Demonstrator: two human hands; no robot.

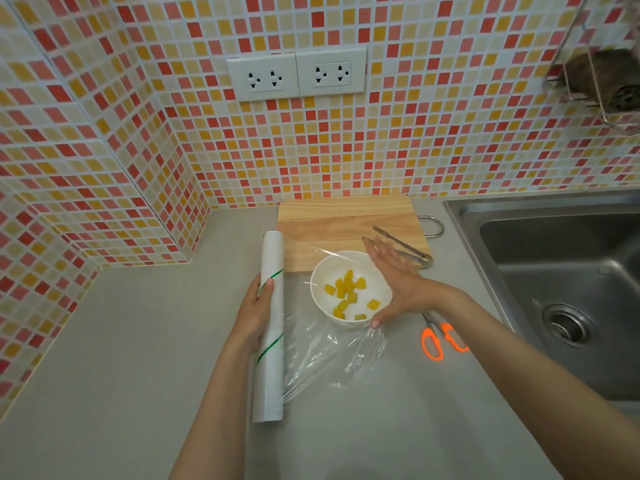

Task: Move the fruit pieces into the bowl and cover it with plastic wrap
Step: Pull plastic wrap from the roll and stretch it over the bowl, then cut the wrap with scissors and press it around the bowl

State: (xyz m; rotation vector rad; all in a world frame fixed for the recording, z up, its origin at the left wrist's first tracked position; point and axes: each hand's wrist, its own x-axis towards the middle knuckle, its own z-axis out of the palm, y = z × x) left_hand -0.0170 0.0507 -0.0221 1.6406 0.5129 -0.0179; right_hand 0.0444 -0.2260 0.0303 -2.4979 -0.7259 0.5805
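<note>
Head view: the white bowl (349,289) sits on the grey table (138,341), just at 6 o'clock of the wooden cutting board (346,220). Yellow fruit pieces (348,296) lie scattered inside it. The right hand (391,278), flat with fingers spread, rests at the bowl's 3 o'clock rim, thumb pressing the clear, wrinkled plastic wrap (329,355) that stretches over the bowl. At the bowl's 9 o'clock, the left hand (256,310) grips the white cylindrical wrap roll (270,323). Metal tongs (403,245) lie on the board at 1 o'clock; orange-handled scissors (440,337) lie at 4 o'clock. A steel sink (554,271) lies farther at 3 o'clock.
</note>
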